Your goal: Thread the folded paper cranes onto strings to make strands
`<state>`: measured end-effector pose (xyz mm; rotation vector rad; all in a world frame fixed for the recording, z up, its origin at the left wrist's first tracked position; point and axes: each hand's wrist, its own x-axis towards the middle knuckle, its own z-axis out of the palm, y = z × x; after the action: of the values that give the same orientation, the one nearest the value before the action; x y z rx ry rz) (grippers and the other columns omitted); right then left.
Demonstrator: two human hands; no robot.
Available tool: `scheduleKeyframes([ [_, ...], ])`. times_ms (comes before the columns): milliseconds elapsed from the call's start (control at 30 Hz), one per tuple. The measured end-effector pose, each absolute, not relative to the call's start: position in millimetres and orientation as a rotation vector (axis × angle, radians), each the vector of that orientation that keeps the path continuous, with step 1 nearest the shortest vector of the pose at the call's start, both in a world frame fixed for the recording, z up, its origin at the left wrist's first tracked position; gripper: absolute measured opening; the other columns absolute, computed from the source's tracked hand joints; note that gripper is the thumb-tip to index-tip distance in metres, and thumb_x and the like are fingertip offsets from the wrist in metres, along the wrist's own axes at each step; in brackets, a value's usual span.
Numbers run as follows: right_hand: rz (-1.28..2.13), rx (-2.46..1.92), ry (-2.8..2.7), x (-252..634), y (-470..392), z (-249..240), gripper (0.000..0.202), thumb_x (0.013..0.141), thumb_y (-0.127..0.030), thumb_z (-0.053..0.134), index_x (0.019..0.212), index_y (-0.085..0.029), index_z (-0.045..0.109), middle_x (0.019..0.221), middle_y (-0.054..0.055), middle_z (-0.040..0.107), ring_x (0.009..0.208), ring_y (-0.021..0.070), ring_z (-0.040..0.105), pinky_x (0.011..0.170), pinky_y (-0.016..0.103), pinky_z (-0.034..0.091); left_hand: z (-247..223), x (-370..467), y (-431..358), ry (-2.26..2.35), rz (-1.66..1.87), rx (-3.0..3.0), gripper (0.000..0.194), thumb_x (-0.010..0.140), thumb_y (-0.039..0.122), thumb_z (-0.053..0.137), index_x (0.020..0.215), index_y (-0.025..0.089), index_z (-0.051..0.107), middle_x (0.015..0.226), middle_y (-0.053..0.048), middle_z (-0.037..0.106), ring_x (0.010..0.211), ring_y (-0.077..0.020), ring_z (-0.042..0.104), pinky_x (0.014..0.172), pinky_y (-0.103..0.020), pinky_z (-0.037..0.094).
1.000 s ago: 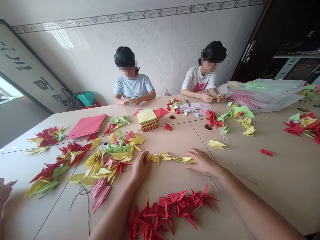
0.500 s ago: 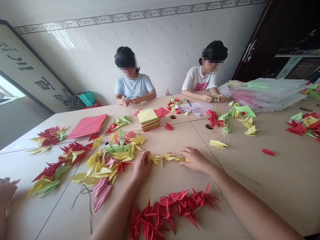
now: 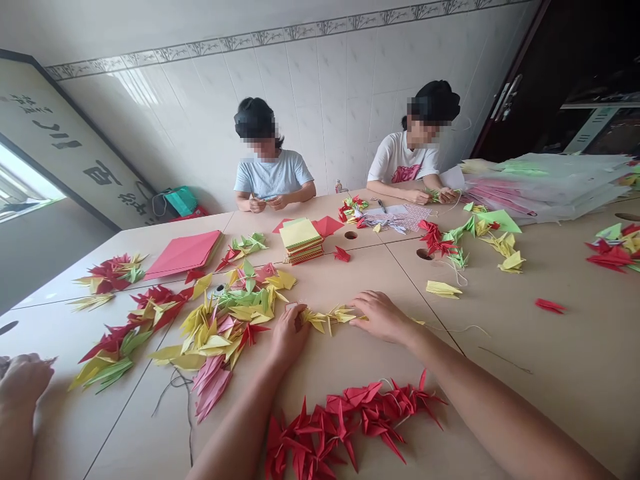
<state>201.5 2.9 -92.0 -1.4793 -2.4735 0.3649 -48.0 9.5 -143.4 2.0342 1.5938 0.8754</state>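
Observation:
A short row of folded yellow paper cranes (image 3: 331,317) lies on the table between my two hands. At its left end, the fingers of my left hand (image 3: 290,333) are curled round a crane, mostly hidden by the hand. My right hand (image 3: 383,317) is closed over the right end, fingertips and thumb touching the paper, and a yellow tip shows beyond its palm. Nearer to me lies a cluster of red paper cranes (image 3: 345,423) on a pale string. A heap of yellow, green, pink and red cranes (image 3: 227,323) sits left of my left hand.
Across the table sit two people (image 3: 273,177) (image 3: 407,163) working with paper. Another person's hand (image 3: 25,383) is at the left edge. Red sheets (image 3: 183,255), a stack of yellow squares (image 3: 301,240) and plastic bags (image 3: 550,187) lie around. A loose yellow crane (image 3: 443,289) is at right.
My right hand has shifted left along the yellow row, closer to my left hand, covering cranes that showed before. My left hand stays at its end. The view has turned slightly left.

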Motion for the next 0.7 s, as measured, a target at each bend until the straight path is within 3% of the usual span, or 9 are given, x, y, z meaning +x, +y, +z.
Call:
scheduleKeyframes([
  [133, 0.338, -1.450, -2.505, 184, 11, -94, 0.013, 0.085, -0.021, 0.052, 0.087, -0.017, 0.064, 0.093, 0.006, 0.064, 0.093, 0.0187, 0.055, 0.082, 0.029, 0.038, -142, -47, 8, 1.597, 0.878, 2.038, 0.032, 0.071, 0.018, 0.055, 0.104, 0.021, 0.055, 0.107, -0.006, 0.062, 0.099, -0.0216, 0.058, 0.088, -0.038, 0.046],
  [300, 0.311, -1.451, -2.516, 194, 8, -98, 0.019, 0.084, -0.012, 0.046, 0.075, -0.017, 0.063, 0.084, 0.004, 0.063, 0.084, 0.0171, 0.056, 0.075, 0.028, 0.037, -139, -46, 7, 1.602, 0.876, 2.035, 0.031, 0.071, 0.016, 0.055, 0.101, 0.020, 0.056, 0.105, -0.006, 0.063, 0.097, -0.0210, 0.058, 0.086, -0.036, 0.047],
  [433, 0.302, -1.458, -2.489, 200, 2, -94, 0.013, 0.084, -0.018, 0.051, 0.087, -0.017, 0.063, 0.092, 0.005, 0.063, 0.090, 0.0182, 0.056, 0.080, 0.030, 0.038, -136, -45, 7, 1.600, 0.863, 2.032, 0.032, 0.069, 0.014, 0.056, 0.100, 0.021, 0.057, 0.103, -0.005, 0.064, 0.097, -0.0218, 0.059, 0.086, -0.037, 0.047],
  [567, 0.294, -1.394, -2.508, 182, 7, -92, 0.029, 0.082, -0.027, 0.058, 0.110, -0.019, 0.058, 0.113, 0.007, 0.057, 0.106, 0.0208, 0.051, 0.091, 0.033, 0.035, -134, -44, 6, 1.600, 0.857, 2.029, 0.035, 0.068, 0.012, 0.056, 0.102, 0.020, 0.056, 0.104, -0.006, 0.064, 0.099, -0.0217, 0.058, 0.087, -0.038, 0.046],
  [700, 0.296, -1.313, -2.582, 164, 16, -96, 0.020, 0.081, -0.020, 0.057, 0.100, -0.019, 0.062, 0.109, 0.007, 0.059, 0.103, 0.0205, 0.053, 0.089, 0.033, 0.037, -133, -44, 5, 1.590, 0.857, 2.029, 0.037, 0.067, 0.010, 0.056, 0.103, 0.021, 0.056, 0.105, -0.005, 0.064, 0.099, -0.0210, 0.058, 0.088, -0.037, 0.046],
])
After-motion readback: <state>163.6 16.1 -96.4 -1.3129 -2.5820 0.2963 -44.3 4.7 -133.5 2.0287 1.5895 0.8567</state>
